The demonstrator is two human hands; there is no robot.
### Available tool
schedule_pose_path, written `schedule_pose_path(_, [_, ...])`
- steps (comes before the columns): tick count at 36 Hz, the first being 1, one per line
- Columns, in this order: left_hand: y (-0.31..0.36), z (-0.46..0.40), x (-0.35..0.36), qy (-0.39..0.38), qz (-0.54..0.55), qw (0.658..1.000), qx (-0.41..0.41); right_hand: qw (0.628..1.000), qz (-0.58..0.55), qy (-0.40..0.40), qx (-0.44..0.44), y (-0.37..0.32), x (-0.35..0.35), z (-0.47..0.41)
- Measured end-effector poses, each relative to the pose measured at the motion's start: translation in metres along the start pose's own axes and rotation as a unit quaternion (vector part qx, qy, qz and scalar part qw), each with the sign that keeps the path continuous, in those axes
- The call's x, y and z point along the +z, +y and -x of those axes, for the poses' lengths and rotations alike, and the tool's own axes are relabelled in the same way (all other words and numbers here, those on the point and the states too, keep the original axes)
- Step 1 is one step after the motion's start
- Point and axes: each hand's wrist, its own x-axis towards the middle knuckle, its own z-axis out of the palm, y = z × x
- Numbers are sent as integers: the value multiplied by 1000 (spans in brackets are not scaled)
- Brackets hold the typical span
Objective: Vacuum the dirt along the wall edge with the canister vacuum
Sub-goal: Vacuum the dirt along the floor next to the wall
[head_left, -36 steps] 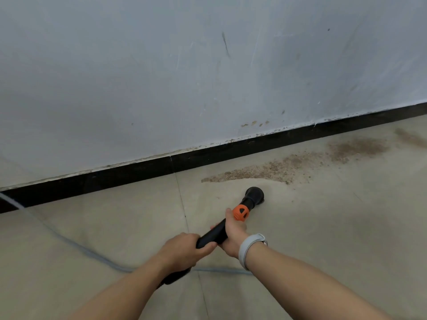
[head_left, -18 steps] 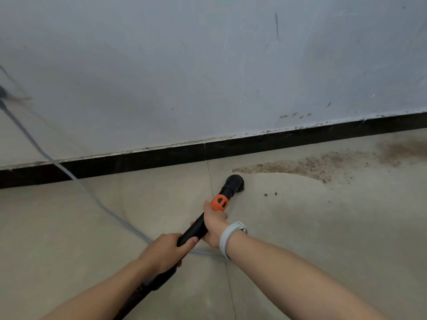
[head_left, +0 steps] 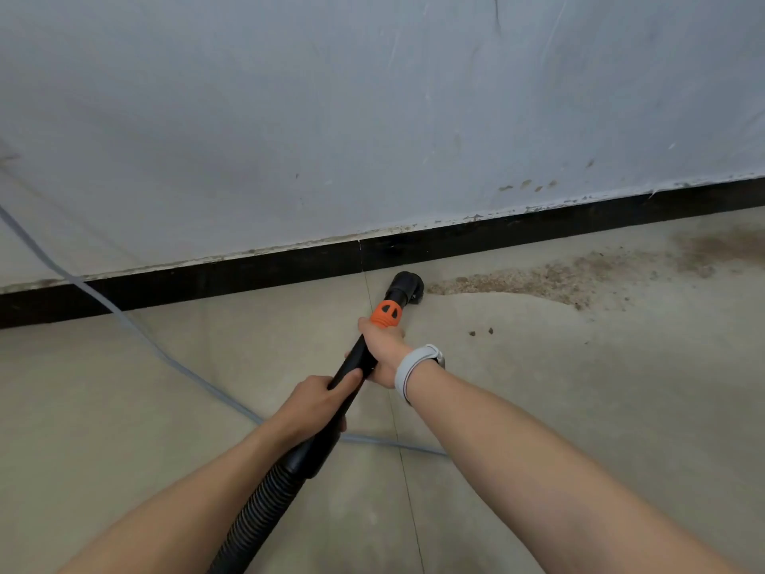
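Note:
A black vacuum wand (head_left: 359, 358) with an orange collar (head_left: 387, 314) ends in a round black nozzle (head_left: 405, 285) that sits on the floor just in front of the black skirting board (head_left: 248, 271). My right hand (head_left: 383, 352) grips the wand just behind the orange collar. My left hand (head_left: 316, 403) grips it lower down, where the ribbed black hose (head_left: 256, 515) begins. A band of brown dirt (head_left: 550, 277) lies along the wall edge, starting right beside the nozzle and running off to the right. The canister is out of sight.
A grey cable (head_left: 136, 329) runs from the left wall across the beige floor tiles and passes under my arms. Two small crumbs (head_left: 480, 332) lie apart from the dirt band. The scuffed grey wall (head_left: 372, 118) fills the upper half of the view.
The nozzle has moved forward to the skirting board, at the left end of the dirt band. Both hands keep their hold on the wand.

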Motion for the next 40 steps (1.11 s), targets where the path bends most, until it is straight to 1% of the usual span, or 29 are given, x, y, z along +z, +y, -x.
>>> schedule_pose_path(5, [9, -7, -6, -17, 66, 998, -7, 994, -88, -55, -22, 2, -5, 8])
schedule_pose_path(8, [16, -12, -3, -28, 102, 994, -10, 989, -115, -83, -32, 6, -5, 11])
schedule_pose_path(10, [20, -14, 1, -29, 110, 993, -11, 990, -114, -68, -42, 3, -6, 11])
schedule_pose_path(18, [35, -10, 34, -44, 140, 989, 8, 997, -48, -4, -53, -10, -35, 2])
schedule_pose_path(25, [27, 0, 57, -10, 70, 997, 34, 996, -44, 43, -61, -15, -64, 5])
schedule_pose_path(28, [25, 4, 66, 2, 68, 997, 29, 996, -46, 50, -62, -14, -72, 7])
schedule_pose_path(36, [26, 0, 63, 52, 28, 997, 59, 987, -151, 13, -54, -3, -80, 15])
schedule_pose_path(40, [25, -3, 59, 56, 47, 996, 54, 979, -197, -30, -43, 8, -71, 19])
